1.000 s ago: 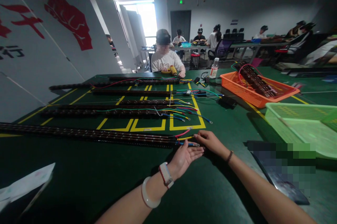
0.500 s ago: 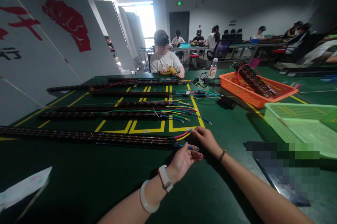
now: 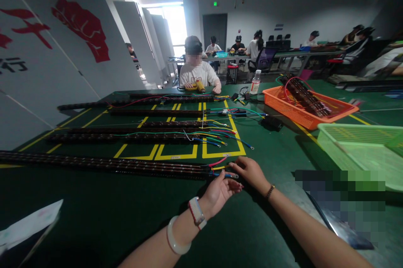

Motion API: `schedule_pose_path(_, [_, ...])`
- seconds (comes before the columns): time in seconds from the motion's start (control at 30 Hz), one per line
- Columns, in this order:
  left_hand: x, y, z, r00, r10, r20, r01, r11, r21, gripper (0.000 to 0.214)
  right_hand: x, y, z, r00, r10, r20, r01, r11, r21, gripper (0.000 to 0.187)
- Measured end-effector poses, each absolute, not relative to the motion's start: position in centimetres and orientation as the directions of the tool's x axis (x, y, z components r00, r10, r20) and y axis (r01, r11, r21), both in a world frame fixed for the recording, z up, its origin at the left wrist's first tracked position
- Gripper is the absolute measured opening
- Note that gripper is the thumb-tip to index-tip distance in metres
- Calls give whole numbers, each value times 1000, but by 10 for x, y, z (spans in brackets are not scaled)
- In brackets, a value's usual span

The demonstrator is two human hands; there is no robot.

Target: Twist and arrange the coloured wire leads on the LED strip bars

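— How is room found on the green table (image 3: 119, 205)?
— A gap is left between the right hand (image 3: 252, 172) and the left edge of the green basket (image 3: 333, 135).
— And the hands?
— At the right end of the near dark bundle (image 3: 126, 165), the yellow wire (image 3: 218, 168) is pinched by the right; the blue wire (image 3: 231, 175) is met by the half-curled left hand (image 3: 217, 194), grip unclear.
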State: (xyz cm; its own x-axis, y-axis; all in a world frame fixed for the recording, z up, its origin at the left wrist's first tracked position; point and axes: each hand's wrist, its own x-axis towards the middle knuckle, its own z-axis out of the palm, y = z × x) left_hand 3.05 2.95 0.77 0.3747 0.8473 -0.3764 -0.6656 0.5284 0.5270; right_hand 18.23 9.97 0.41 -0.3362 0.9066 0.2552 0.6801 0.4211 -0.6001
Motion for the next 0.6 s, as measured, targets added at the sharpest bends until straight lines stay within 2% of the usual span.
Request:
schedule_pose_path(0.1, [30, 29, 9, 377, 843, -383, -655, 535, 534, 49, 186, 95, 7, -341, 876, 342, 727, 477, -495, 44])
schedule_pose_path(0.23, [30, 29, 7, 382, 838, -390, -642, 545, 540, 50, 192, 88, 9, -393, 772, 500, 743, 587, -321, 46])
schedule_pose_path(0.37, [31, 30, 5, 357, 852, -383, -669, 519, 531, 42, 193, 83, 10, -526, 652, 546, 677, 710, -195, 43])
schedule_pose_path(0.5, [31, 30, 5, 339, 863, -374, -668, 501, 550, 44, 190, 83, 11, -617, 575, 537, 599, 786, -153, 40])
schedule_pose_path(0.6, [32, 29, 6, 327, 870, -369, -647, 491, 583, 42, 189, 85, 9, -612, 574, 544, 582, 793, -181, 39])
